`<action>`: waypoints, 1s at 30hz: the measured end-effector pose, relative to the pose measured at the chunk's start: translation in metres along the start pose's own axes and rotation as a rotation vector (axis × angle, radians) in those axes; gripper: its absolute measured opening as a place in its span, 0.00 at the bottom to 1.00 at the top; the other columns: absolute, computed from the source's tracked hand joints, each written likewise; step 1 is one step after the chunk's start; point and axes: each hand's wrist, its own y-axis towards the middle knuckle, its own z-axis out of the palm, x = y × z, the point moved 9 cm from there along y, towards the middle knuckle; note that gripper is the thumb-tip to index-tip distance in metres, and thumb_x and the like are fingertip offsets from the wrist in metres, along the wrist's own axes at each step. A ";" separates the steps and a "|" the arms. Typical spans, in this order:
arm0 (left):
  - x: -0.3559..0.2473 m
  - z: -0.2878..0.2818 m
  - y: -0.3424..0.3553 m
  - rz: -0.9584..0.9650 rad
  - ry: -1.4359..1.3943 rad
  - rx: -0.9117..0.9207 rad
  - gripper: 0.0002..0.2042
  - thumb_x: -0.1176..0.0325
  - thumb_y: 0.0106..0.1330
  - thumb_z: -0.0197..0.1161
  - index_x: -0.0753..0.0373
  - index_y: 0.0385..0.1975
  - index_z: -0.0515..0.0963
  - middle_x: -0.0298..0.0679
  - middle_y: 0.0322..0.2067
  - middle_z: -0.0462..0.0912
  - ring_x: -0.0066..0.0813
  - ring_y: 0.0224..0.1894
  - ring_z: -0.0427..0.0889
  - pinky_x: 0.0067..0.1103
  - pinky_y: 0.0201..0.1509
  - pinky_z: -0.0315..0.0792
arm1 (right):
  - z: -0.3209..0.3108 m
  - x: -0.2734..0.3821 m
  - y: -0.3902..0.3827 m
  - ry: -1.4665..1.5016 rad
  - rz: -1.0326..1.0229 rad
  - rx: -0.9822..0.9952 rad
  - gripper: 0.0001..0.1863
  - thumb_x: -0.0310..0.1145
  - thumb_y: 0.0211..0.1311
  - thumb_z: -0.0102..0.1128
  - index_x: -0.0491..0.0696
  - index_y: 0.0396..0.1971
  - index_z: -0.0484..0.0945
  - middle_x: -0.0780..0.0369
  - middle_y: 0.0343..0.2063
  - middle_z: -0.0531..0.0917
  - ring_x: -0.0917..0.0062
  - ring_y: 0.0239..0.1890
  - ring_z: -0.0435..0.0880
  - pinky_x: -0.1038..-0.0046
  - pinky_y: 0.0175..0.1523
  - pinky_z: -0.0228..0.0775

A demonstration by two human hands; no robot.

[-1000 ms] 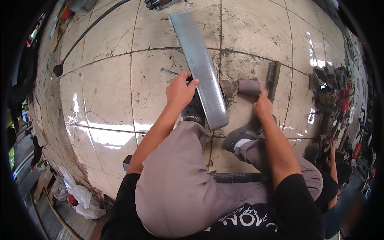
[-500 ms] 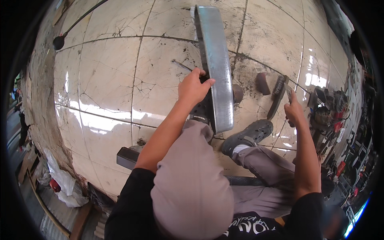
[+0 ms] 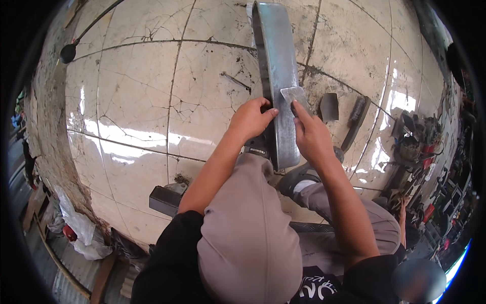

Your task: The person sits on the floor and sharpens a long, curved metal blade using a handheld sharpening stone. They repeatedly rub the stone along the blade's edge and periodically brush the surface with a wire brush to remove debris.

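A long grey metal channel [image 3: 276,61] lies on the cracked tiled floor, running away from me, its near end between my feet. My left hand [image 3: 250,119] grips its left edge near that end. My right hand [image 3: 310,134] presses a small flat grey sheet, like sandpaper [image 3: 295,96], onto the channel's top face. My bent left knee in grey trousers fills the foreground below the hands.
To the right of the channel lie a small dark rectangular pad [image 3: 329,106] and a dark brush-like tool [image 3: 354,121]. A dark block [image 3: 164,201] sits by my left leg. Tools and clutter [image 3: 420,147] crowd the right edge; a rough wall base [image 3: 48,131] borders the left.
My right hand came back from the floor at the right and now rests on the channel with the grey sheet under it. The left hand kept its grip on the channel's edge.
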 end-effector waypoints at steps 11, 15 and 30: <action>0.000 0.002 0.001 -0.015 -0.028 0.021 0.22 0.51 0.61 0.68 0.62 0.46 0.83 0.48 0.42 0.86 0.44 0.46 0.85 0.33 0.50 0.76 | 0.003 0.015 0.017 -0.082 -0.078 -0.019 0.24 0.33 0.66 0.54 0.58 0.62 0.75 0.42 0.32 0.79 0.46 0.34 0.82 0.52 0.41 0.76; 0.004 0.000 0.003 -0.025 -0.029 0.014 0.22 0.51 0.61 0.68 0.62 0.47 0.83 0.47 0.42 0.86 0.43 0.46 0.85 0.33 0.51 0.76 | 0.006 0.012 0.007 -0.090 -0.049 0.022 0.24 0.33 0.67 0.54 0.58 0.63 0.74 0.42 0.33 0.79 0.46 0.34 0.82 0.52 0.41 0.76; 0.002 0.002 0.002 -0.134 -0.038 0.082 0.22 0.52 0.61 0.69 0.62 0.47 0.82 0.46 0.40 0.87 0.41 0.44 0.86 0.32 0.49 0.77 | 0.004 0.017 0.012 -0.114 -0.062 -0.030 0.24 0.33 0.67 0.55 0.59 0.63 0.73 0.43 0.31 0.78 0.45 0.32 0.82 0.52 0.40 0.77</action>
